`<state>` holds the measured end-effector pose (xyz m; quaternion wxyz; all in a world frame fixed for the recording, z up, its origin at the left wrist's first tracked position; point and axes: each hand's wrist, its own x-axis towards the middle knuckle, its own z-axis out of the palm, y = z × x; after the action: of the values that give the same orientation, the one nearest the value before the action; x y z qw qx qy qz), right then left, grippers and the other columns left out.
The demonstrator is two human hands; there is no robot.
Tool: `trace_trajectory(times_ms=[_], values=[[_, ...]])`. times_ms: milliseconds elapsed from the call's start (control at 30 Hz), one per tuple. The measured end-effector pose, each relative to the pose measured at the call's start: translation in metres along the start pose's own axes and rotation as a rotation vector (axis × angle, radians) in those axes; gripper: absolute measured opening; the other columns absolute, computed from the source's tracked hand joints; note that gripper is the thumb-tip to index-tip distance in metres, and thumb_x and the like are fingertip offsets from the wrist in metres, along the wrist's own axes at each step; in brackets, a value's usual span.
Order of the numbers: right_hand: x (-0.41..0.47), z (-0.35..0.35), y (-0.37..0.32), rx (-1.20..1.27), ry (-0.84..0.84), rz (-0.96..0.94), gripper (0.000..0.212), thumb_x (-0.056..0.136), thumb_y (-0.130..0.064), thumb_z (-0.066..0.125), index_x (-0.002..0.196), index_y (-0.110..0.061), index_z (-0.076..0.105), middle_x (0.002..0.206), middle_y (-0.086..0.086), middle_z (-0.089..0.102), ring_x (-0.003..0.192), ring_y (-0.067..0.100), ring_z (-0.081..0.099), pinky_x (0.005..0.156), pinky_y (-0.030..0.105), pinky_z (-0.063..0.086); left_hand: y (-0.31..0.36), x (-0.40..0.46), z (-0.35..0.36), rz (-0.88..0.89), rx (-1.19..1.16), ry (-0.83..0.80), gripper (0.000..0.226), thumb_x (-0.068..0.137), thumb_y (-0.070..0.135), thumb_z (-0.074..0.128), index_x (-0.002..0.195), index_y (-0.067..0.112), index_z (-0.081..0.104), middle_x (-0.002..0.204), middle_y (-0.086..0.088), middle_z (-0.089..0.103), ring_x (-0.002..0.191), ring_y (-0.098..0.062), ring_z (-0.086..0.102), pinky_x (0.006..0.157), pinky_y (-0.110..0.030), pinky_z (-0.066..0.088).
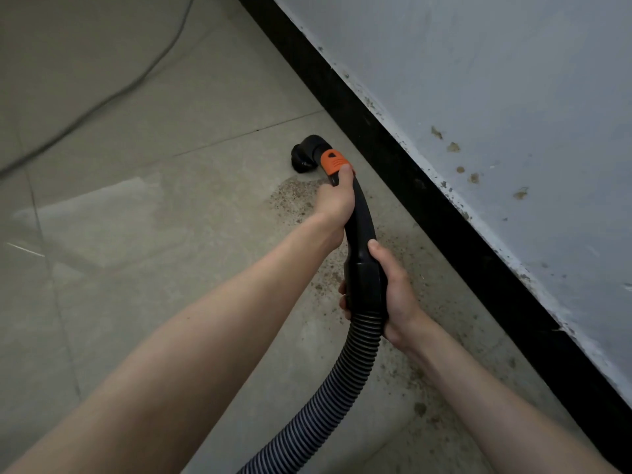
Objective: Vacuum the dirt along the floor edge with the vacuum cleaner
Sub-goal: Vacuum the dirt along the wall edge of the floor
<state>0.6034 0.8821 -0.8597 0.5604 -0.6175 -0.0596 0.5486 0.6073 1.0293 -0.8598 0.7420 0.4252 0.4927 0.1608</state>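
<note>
While both hands hold on tight, the black vacuum handle [360, 234] points down toward the floor near the wall. The left hand [337, 200] is wrapped around the top part of the handle, with its thumb pressed against the orange button piece [333, 161]. The right hand [393, 292] is wrapped around the lower, fatter part of the handle, right where the ribbed hose [328, 395] joins it. The hose bends down and away to the bottom edge of the view.

At the far end of the handle sits the black nozzle [306, 155]. Its open mouth faces down at the tile floor [136, 234], very close to it, but I cannot tell if it touches.

Brown dirt [294, 196] is spread on the tiles just beside the nozzle, under the left hand. More crumbs and specks of dirt run along the floor beside the black baseboard [444, 213], under the handle and the right arm.

Above the baseboard is a pale wall [513, 80] with small brown spots on it. A thin grey cord [136, 80] lies across the floor far off on the left.
</note>
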Motion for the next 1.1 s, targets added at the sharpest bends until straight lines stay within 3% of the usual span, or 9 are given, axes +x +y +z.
trace_trajectory(times_ms=[167,333,500,667,800,1100], values=[[-0.020,-0.001,-0.003,-0.012,-0.026,0.026,0.053,0.076,-0.061,0.055,0.072,-0.010,0.067,0.065,0.013,0.061,0.051,0.024,0.059,0.047,0.026,0.049,0.004,-0.018,0.000,-0.003,0.046,-0.032,0.041,0.100,0.047,0.033,0.105,0.008,0.045,0.086,-0.004,0.054,0.078,-0.019,0.056,0.077,-0.034,0.049],[-0.034,0.000,-0.003,-0.037,-0.034,0.059,0.053,0.090,-0.056,0.048,0.077,-0.006,0.061,0.065,0.013,0.060,0.051,0.024,0.058,0.046,0.026,0.048,-0.001,-0.032,-0.005,-0.007,0.053,-0.027,0.041,0.101,0.046,0.031,0.095,0.009,0.046,0.086,-0.005,0.053,0.084,-0.022,0.056,0.091,-0.039,0.049],[-0.040,0.011,-0.005,-0.123,-0.039,0.047,0.053,0.090,-0.056,0.050,0.076,-0.007,0.064,0.065,0.013,0.062,0.051,0.024,0.060,0.046,0.027,0.049,0.002,-0.041,-0.019,-0.024,0.008,-0.001,0.040,0.101,0.045,0.031,0.106,0.007,0.045,0.092,-0.007,0.056,0.092,-0.025,0.057,0.095,-0.040,0.049],[-0.048,0.024,0.002,-0.148,-0.051,0.061,0.053,0.090,-0.056,0.050,0.081,-0.005,0.061,0.063,0.012,0.062,0.051,0.024,0.060,0.047,0.027,0.049,0.001,-0.052,-0.035,-0.055,-0.008,0.019,0.038,0.099,0.043,0.036,0.106,0.007,0.047,0.085,-0.005,0.053,0.080,-0.021,0.054,0.087,-0.037,0.049],[-0.060,0.026,0.011,-0.169,-0.058,0.066,0.053,0.091,-0.055,0.050,0.083,-0.004,0.061,0.063,0.012,0.063,0.052,0.024,0.061,0.046,0.028,0.049,-0.005,-0.059,-0.045,-0.050,0.033,0.051,0.036,0.099,0.041,0.033,0.099,0.009,0.047,0.083,-0.004,0.051,0.086,-0.023,0.053,0.088,-0.037,0.048],[-0.078,0.029,0.024,-0.295,-0.018,-0.007,0.044,0.092,-0.046,0.056,0.078,-0.006,0.063,0.062,0.015,0.063,0.050,0.027,0.061,0.047,0.030,0.050,-0.014,-0.070,-0.059,-0.090,0.050,0.160,0.046,0.097,0.049,0.035,0.114,0.009,0.049,0.088,-0.004,0.054,0.088,-0.023,0.054,0.083,-0.035,0.047]])
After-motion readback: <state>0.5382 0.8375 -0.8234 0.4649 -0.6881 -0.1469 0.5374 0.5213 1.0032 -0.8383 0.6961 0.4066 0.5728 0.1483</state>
